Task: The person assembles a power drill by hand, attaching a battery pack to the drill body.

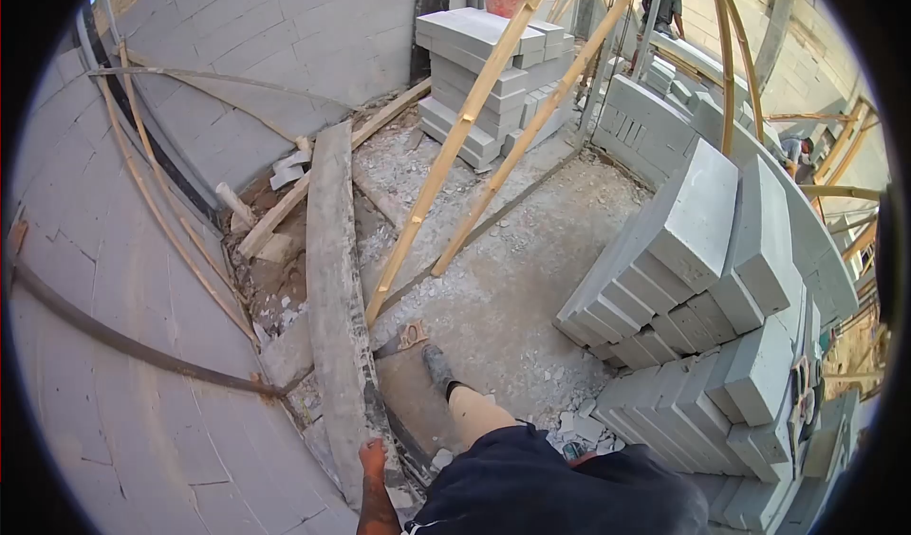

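Note:
My left hand (373,456) is curled closed above the near end of a long, mortar-stained plank (332,241). Whatever its fingers may hold is hidden. Past the edge of my dark clothing shows a small patch of skin with something teal and dark; it may be part of my right hand (582,458), but no fingers can be made out. One foot in a grey shoe (437,368) stands on the dusty floor. Just ahead of it lies a tan object with openings (412,335), perhaps a tool handle.
Pale blocks are stacked at the right (683,222) and at the back (484,70), where a red tub (503,1) sits. Slanting wooden poles (465,122) cross ahead. Rubble (579,428) lies near the right stack. A person (664,6) is in the far background.

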Available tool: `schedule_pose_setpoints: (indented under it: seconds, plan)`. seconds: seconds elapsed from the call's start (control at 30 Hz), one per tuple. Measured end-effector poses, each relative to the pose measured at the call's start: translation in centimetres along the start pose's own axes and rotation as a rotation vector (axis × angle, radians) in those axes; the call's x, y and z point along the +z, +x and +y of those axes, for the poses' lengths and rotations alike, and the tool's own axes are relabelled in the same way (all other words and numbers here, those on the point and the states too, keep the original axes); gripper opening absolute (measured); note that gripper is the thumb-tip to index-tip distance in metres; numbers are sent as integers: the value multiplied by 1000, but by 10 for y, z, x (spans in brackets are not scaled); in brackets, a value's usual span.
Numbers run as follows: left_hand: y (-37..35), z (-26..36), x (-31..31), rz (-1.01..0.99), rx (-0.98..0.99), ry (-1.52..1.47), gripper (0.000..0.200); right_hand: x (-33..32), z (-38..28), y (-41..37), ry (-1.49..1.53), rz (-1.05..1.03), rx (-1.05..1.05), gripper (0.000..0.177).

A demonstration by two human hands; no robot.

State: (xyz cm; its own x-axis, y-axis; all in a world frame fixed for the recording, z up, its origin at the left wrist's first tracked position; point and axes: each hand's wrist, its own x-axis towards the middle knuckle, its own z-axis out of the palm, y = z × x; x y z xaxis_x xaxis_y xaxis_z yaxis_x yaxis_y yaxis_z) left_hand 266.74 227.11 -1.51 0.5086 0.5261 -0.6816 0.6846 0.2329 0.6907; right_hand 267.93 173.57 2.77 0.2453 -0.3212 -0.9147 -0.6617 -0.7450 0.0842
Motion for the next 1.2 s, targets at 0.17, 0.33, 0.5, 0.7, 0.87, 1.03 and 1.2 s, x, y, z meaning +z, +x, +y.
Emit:
schedule_pose_setpoints:
  seconds: [0.17,0.33,0.5,0.7,0.87,1.03,1.2]
  plan:
    - [63,91,30,-235,-225,13,23,-59,-243,49,150,378,-218,86]
    - [114,182,-43,158,30,-37,31,-199,-474,-100,391,865,-901,87]
    - [149,219,-86,423,-30,-304,31,-291,-619,-156,517,1160,-1290,83]
    - [181,162,-59,70,-98,601,32,-313,-700,-158,659,1082,-1316,87]
    - [207,194,-48,-142,-346,761,31,-308,-741,-141,589,1048,-1284,87]
    - [343,300,-46,-418,92,1518,33,-315,-785,-116,286,1047,-1288,84]
    - [480,460,-10,-68,-18,603,25,-322,-824,-92,70,863,-949,84]
